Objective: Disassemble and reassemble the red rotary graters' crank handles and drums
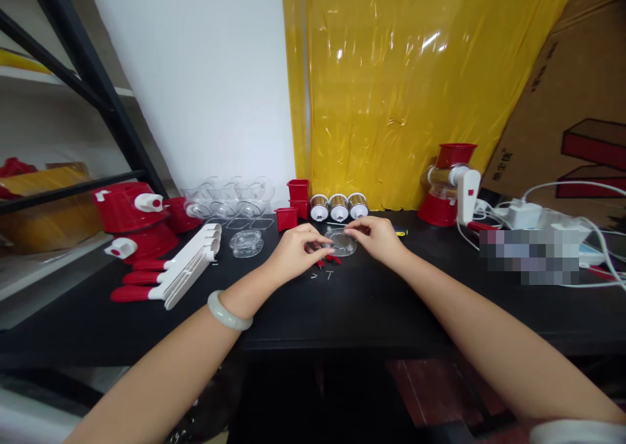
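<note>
Between my two hands, just above the black tabletop, is a transparent round plastic piece [343, 245]. My left hand [298, 251] has thumb and fingers pinched at its left edge. On its upper right edge, the thumb and forefinger of my right hand [379, 240] close together. Small red parts [333, 259] lie just below the piece, close to my left fingertips. Nearer to me are tiny screw-like bits [329, 275]. More transparent plastic pieces [246, 242] lie stacked left of my left hand.
White handles with red grips [183, 268] and red bases [134, 216] sit at left. Behind stand transparent housings [229, 196], red hoppers [298, 199] and metal drums [338, 207]. At right are an assembled red-and-white grater [447, 186], white cables and chargers [524, 214].
</note>
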Motion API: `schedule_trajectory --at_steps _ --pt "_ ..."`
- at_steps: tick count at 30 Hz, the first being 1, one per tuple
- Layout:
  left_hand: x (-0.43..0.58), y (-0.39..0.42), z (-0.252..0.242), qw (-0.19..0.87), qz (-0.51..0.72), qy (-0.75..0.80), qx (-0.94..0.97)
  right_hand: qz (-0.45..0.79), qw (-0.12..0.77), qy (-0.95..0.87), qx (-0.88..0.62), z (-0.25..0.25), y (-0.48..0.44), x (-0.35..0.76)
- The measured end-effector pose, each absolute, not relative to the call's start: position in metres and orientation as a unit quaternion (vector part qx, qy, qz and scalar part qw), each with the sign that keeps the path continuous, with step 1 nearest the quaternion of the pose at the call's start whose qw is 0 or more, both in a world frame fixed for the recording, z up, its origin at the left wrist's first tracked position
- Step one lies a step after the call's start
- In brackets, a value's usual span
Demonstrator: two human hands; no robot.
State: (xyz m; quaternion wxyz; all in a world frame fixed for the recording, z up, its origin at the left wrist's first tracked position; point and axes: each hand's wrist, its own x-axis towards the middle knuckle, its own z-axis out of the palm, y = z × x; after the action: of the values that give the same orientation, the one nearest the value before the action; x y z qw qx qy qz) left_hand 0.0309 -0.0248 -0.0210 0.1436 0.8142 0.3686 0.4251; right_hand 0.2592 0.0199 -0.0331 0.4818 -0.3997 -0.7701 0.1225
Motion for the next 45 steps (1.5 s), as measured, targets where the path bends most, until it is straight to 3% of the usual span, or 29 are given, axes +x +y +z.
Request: schedule_trajectory --at_steps 7,12,17,20,33,45 --pt "0.02 -0.022 -0.003 0.159 0.42 0.366 0.815 0.165 0.498 -0.758 -0.387 -0.033 0.016 0.258" --pt "-0.058 -0.004 0.038 0.143 0.305 0.428 0.838 0.215 0.503 -0.756 -0.359 -0.033 0.014 0.259" --pt "-0.128 -0.002 0.036 0.023 0.335 0.626 0.704 0.213 0.473 -0.776 -0.358 -0.034 0.015 0.261" --pt "-0.14 -0.006 0.024 -0.036 0.339 0.664 0.666 0.208 0.455 -0.787 -0.361 -0.033 0.015 0.261" --pt "-0.14 -0.011 0.019 0.08 0.26 0.732 0.625 0.226 0.435 -0.793 -0.361 -0.028 0.01 0.263" --pt "-0.139 -0.013 0.021 0.076 0.214 0.734 0.641 0.23 0.433 -0.792 -0.364 -0.029 0.011 0.264"
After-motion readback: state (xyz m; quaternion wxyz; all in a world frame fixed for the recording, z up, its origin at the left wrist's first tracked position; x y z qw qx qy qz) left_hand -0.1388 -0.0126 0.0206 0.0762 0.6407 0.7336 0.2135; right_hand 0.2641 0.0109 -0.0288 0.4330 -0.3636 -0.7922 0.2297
